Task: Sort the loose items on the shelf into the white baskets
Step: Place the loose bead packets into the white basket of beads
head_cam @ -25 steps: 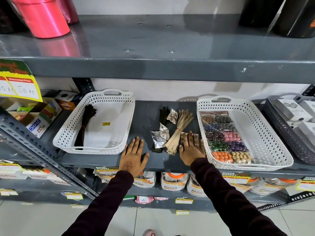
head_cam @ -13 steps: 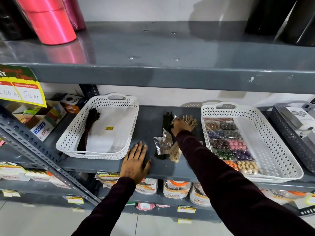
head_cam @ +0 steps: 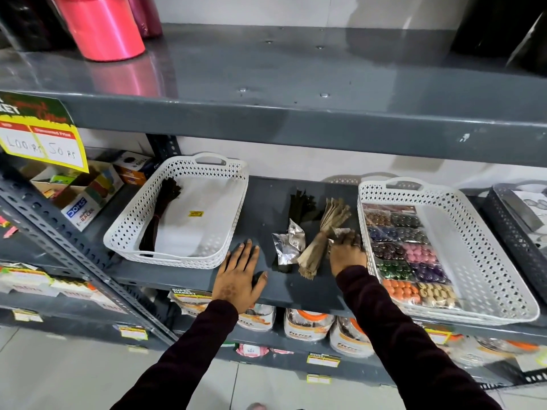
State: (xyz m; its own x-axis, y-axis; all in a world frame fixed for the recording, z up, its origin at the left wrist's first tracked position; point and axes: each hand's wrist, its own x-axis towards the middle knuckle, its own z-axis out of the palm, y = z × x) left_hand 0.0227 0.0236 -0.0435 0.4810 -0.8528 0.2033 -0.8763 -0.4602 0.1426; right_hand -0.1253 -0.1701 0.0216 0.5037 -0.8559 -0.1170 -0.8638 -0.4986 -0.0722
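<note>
Two white baskets stand on the grey shelf [head_cam: 263, 220]. The left basket [head_cam: 177, 259] holds a dark brown bundle [head_cam: 161, 220]. The right basket [head_cam: 500, 285] holds a sheet of coloured bead packs [head_cam: 405, 250]. Between them lie a dark green bundle [head_cam: 300, 207], a tan bundle [head_cam: 324, 235] and crinkled clear packets [head_cam: 288, 242]. My left hand [head_cam: 238, 276] rests flat on the shelf's front edge with its fingers spread. Beside the tan bundle, my right hand [head_cam: 347, 254] has its fingers curled on a small clear packet [head_cam: 339, 233], close to the right basket's left wall.
A dark grey basket [head_cam: 515, 232] with white boxes stands at the far right. Cardboard boxes [head_cam: 80, 199] fill the left bay behind a slanted metal brace. An upper shelf [head_cam: 296, 125] overhangs, with pink rolls [head_cam: 103, 25] on it. Jars sit on the shelf below.
My right hand reached to the back of the loose pile, closed on a small clear packet and drew back towards the front. The left hand stayed flat.
</note>
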